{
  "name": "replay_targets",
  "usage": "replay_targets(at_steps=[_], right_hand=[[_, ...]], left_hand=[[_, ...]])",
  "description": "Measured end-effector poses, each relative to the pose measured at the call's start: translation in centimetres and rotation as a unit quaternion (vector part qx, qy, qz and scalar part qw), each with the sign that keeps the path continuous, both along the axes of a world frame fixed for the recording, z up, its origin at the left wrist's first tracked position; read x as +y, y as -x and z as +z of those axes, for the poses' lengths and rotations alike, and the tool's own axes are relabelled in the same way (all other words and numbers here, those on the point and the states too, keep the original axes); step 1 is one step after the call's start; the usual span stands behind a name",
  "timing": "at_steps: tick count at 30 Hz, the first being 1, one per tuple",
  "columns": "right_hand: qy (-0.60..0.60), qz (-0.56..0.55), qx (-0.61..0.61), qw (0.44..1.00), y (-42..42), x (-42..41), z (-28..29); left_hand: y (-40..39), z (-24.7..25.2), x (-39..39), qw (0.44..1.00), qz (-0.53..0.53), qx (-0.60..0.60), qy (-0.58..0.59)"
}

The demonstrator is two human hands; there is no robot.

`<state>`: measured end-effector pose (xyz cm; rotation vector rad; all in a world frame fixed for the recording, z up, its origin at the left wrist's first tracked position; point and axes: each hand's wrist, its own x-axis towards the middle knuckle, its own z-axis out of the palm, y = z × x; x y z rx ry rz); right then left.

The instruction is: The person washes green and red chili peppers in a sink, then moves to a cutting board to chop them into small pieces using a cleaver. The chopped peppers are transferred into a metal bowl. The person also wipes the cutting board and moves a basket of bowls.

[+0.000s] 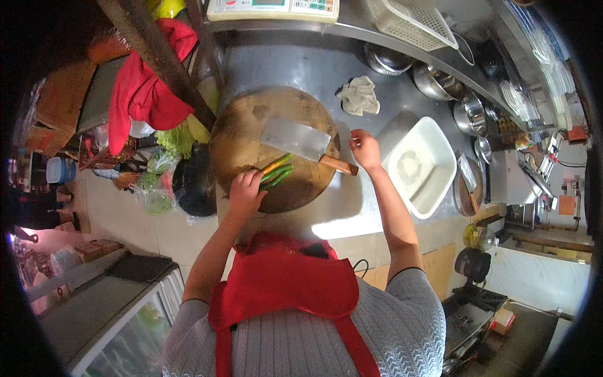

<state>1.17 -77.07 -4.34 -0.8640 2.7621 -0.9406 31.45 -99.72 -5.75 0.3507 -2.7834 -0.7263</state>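
My left hand [246,191] grips long chili peppers [277,173] near the front of a round wooden chopping block [235,122]. One pepper is partly orange; the others are green. Their far ends stick out past my fingers, and the near ends are hidden under the hand. A cleaver [297,139] lies flat on the block beyond the peppers. Its wooden handle [338,165] juts over the block's right edge. My right hand [365,150] hovers right of that handle, apart from it, with curled fingers. Whether something small is in those fingers, I cannot tell.
A white plastic tub [440,160] stands to the right. Behind the block lies a crumpled cloth [359,95]. Several metal bowls [438,82] line the back under a shelf holding a scale [273,12] and a plastic basket [414,23]. Another cleaver [466,174] rests on a smaller board.
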Motion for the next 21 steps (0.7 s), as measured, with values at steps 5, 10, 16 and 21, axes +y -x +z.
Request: replay_targets(at_steps=[5, 10, 16, 21], right_hand=[[-0.022, 0.010, 0.071, 0.997, 4.2, -3.8, -0.3], [-0.110, -0.002, 0.171, 0.979, 10.2, -6.6, -1.6], [-0.105, 0.016, 0.201, 0.974, 11.7, -6.1, -1.3], [-0.031, -0.021, 0.034, 0.999, 10.7, -1.4, 2.8]], left_hand=[[-0.6, 0.2, 1.0, 0.998, 0.047, -0.037, -0.011], [-1.2, 0.3, 1.7, 0.997, 0.064, -0.040, -0.001], [-1.4, 0.4, 1.6, 0.993, 0.102, -0.058, -0.015], [-1.0, 0.3, 1.7, 0.993, 0.092, -0.050, -0.051]])
